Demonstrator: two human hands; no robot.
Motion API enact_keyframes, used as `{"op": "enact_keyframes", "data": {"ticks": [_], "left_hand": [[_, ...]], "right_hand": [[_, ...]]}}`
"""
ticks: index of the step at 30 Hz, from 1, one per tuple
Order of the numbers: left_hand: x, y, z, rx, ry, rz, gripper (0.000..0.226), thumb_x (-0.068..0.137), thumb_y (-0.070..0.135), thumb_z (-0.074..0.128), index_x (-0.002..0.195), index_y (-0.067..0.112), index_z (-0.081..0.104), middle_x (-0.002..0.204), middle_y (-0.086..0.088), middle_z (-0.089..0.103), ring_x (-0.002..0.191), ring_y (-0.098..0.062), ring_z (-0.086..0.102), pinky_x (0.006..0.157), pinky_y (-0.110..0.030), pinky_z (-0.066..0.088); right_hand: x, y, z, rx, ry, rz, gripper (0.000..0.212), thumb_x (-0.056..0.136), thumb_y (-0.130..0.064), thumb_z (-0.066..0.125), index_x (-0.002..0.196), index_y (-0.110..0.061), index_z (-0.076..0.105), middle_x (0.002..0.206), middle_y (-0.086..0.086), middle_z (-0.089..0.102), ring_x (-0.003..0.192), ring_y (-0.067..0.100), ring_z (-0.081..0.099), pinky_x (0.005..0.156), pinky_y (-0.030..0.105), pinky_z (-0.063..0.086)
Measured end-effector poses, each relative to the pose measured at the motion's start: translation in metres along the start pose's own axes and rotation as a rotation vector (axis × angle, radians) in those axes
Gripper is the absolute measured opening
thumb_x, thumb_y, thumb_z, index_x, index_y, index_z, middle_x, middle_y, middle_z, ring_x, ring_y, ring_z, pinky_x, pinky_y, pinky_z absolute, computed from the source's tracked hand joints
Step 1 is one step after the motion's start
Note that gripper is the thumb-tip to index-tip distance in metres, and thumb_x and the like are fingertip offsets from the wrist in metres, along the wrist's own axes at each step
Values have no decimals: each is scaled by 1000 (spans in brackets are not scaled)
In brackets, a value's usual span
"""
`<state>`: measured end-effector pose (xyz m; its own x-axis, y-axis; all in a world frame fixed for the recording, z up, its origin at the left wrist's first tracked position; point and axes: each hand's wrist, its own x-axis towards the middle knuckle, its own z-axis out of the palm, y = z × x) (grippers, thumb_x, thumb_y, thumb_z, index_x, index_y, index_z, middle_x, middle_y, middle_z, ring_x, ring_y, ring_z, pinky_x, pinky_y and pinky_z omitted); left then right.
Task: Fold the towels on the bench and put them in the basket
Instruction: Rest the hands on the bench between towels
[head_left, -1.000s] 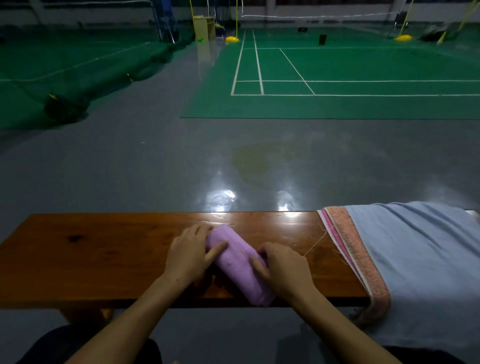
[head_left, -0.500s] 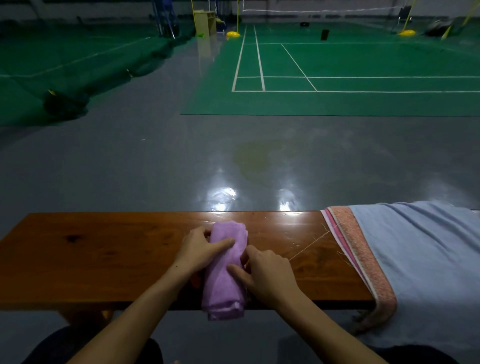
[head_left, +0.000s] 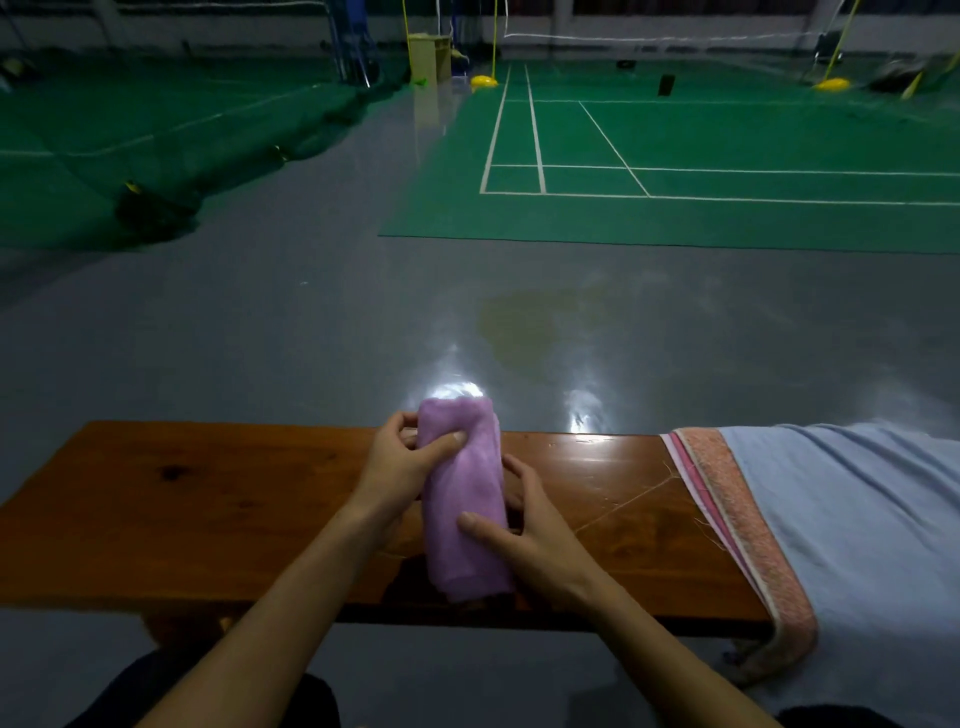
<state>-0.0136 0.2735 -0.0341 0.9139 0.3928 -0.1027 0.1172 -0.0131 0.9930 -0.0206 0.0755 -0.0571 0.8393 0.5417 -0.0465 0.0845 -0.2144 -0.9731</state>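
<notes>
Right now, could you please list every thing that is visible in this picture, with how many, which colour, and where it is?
purple towel: one, purple, rolled or folded up, held over the middle of the bench
bench: one, brown wood, across the near foreground
light blue cloth: one, light blue, draped over the bench's right end
pink bordered towel: one, pink-orange, under the blue cloth, edge hanging off the front
court: one, green with white lines, far right
yellow post bases: two, yellow, at the far net line
basket: none in view
left hand: grips the towel's upper part
right hand: holds the towel's lower part
</notes>
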Motion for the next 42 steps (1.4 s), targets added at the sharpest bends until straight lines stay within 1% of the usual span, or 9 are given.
{"op": "enact_keyframes", "data": {"ticks": [2,5,9,16,20,26,31,38,42], "left_hand": [[2,2,-3,-72,30,-15,47,81,14,88,117,7,59,105,-11,76,96,-22,77,74,-29,61],[4,8,-8,-104,60,-20,51,79,19,89,119,12,57,109,-9,74,94,-19,76,67,-26,60],[7,12,-19,-70,108,36,56,78,20,91,120,10,57,108,-8,74,94,-18,75,68,-25,61],[1,26,-44,-44,211,173,46,76,22,94,106,12,60,97,-8,77,85,-17,76,67,-25,59],[-17,44,-71,-43,298,269,47,76,20,93,108,7,62,98,-3,75,79,-2,73,68,-18,57],[-51,70,-141,-69,435,342,48,78,21,92,112,6,61,102,-4,75,86,-9,74,71,-21,59],[-91,67,-214,-28,549,355,44,79,18,91,109,2,62,96,-1,75,79,-2,73,69,-21,59],[-155,4,-317,-12,718,259,45,76,20,94,107,8,63,96,-1,76,81,-4,73,73,-23,60],[-190,-59,-374,2,770,75,51,78,32,91,113,13,60,105,-4,74,93,-17,74,79,-35,63]], "right_hand": [[3,0,7,44,4,-38,101,82,-51,87,159,-36,23,153,-16,50,133,2,56,107,36,55],[7,-2,11,79,62,-93,98,84,-40,89,157,-40,23,145,-14,58,129,6,61,103,39,57],[4,-12,11,-38,70,-172,91,90,-35,82,157,-44,21,135,-18,57,119,1,65,94,28,60],[2,-28,22,-281,110,-362,62,96,-7,70,146,-39,51,140,-26,55,127,6,59,98,42,57],[4,-56,36,-372,118,-445,47,100,-23,69,141,-43,56,134,-18,62,120,5,60,92,39,57],[16,-97,86,-374,-12,-488,46,98,-33,72,141,-43,56,130,-9,63,111,17,65,86,46,59],[12,-122,153,-330,-87,-538,46,93,-23,77,133,-41,62,111,-17,68,91,4,63,78,21,52],[-1,-105,265,-392,-390,-520,67,82,-19,71,142,-43,51,124,-8,62,96,3,60,84,25,53],[-8,-81,333,-439,-557,-441,69,79,-21,70,140,-47,48,128,-8,58,106,12,58,91,34,51]]}}
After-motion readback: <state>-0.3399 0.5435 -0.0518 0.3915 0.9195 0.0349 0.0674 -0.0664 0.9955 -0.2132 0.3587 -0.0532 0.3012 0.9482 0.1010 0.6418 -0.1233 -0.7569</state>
